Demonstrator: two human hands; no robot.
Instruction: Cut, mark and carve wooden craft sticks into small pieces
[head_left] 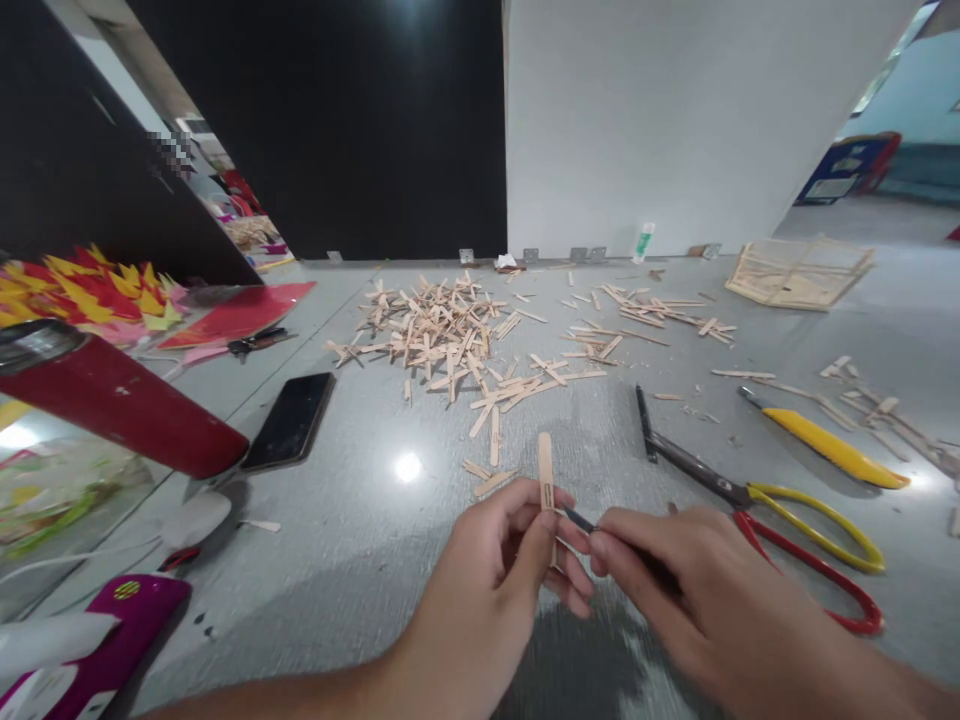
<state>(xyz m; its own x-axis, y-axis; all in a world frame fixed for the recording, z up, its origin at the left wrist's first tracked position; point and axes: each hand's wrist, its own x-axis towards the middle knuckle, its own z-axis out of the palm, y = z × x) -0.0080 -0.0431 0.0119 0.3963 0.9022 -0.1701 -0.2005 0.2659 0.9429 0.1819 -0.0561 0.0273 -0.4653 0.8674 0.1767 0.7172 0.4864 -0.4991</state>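
My left hand (pixel 499 575) is closed, pinching a wooden craft stick (pixel 545 465) upright between thumb and fingers. Small dark marks show on the stick just above my thumb. My right hand (pixel 690 585) is closed around a slim dark pointed tool (pixel 580 520), whose tip is beside the stick's middle; its exact kind is hard to tell. Right of my hands lie scissors (pixel 724 485) with one yellow and one red handle. Beyond them is a yellow-handled cutter (pixel 836 448). A few loose sticks (pixel 491 480) lie just past my left hand.
Ahead is a pile of craft sticks (pixel 442 330), with more scattered to its right. On the left are a red flask (pixel 112 400), a phone (pixel 291 420) and a purple box (pixel 127 640). A glue stick (pixel 643 243) and a stick frame (pixel 799 275) stand near the wall.
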